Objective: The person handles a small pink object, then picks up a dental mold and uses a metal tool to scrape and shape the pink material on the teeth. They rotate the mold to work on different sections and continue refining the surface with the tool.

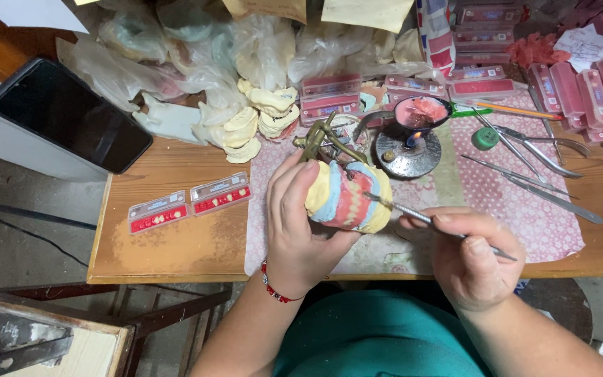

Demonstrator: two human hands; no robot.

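model: a yellow, blue and pink tooth model on a brass frame, lifted over the desk's front edge
tool: a thin metal tool, tip touching the model's pink part

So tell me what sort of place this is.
Likely a dental technician's workbench. The left hand holds a yellow plaster jaw model with pink wax gums, a small lit spirit burner stands behind, and red strips of artificial teeth lie nearby.

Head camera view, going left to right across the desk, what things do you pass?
Black phone → two small trays of false teeth → left hand holding the dental cast → small burner with a flame → right hand → loose metal tools.
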